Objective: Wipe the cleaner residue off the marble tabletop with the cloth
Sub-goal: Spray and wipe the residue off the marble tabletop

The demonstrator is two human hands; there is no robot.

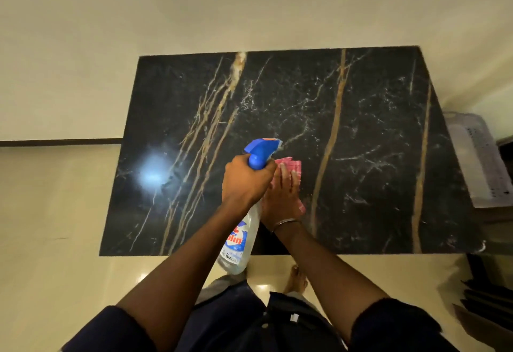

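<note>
A black marble tabletop (361, 129) with gold and white veins fills the middle of the head view. A pink cloth (292, 165) lies on it near the centre. My right hand (281, 193) lies flat on the cloth with straight fingers, pressing it to the marble. My left hand (245, 179) grips the neck of a clear spray bottle (238, 243) with a blue trigger head (262, 150), held above the table just left of the cloth, nozzle pointing away. Part of my right hand is hidden behind the left.
A grey plastic crate with a sheet of paper (477, 157) stands off the table's right edge. Dark stacked things (488, 299) sit at the lower right. A cream wall lies beyond the table, glossy cream floor (55, 226) to the left, and my bare foot (297, 279) at the near edge.
</note>
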